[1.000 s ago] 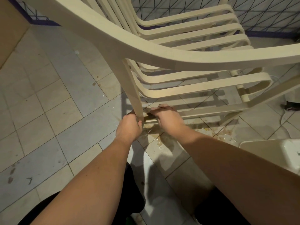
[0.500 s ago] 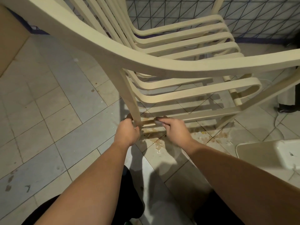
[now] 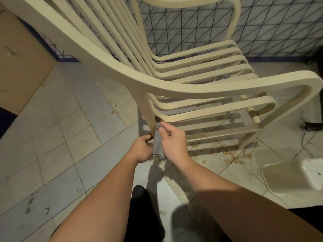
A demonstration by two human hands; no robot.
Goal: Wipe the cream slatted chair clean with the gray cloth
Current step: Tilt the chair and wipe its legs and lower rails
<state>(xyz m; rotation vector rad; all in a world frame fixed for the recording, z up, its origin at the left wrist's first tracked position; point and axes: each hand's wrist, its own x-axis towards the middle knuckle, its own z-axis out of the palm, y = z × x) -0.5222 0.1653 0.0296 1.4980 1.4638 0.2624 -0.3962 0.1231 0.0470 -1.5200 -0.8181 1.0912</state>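
The cream slatted chair (image 3: 174, 84) fills the upper half of the view, its near armrest sweeping left to right and its rear leg dropping to the floor at centre. The gray cloth (image 3: 158, 147) is wrapped round the low part of that leg. My right hand (image 3: 173, 142) grips the cloth from the right, thumb up along the leg. My left hand (image 3: 140, 149) is curled round the cloth and leg from the left. The leg's foot is hidden behind my hands.
Tiled floor (image 3: 70, 137) lies all around, with brown stains (image 3: 227, 156) under the chair's seat. A white plastic basin (image 3: 297, 175) sits at the right edge. A brown cabinet (image 3: 19, 67) stands at the left, a patterned tiled wall (image 3: 244, 23) behind.
The view has tilted up and more of the chair shows. The cloth, hidden before, now shows between my hands on the leg, and my right hand has shifted from the low slat onto it.
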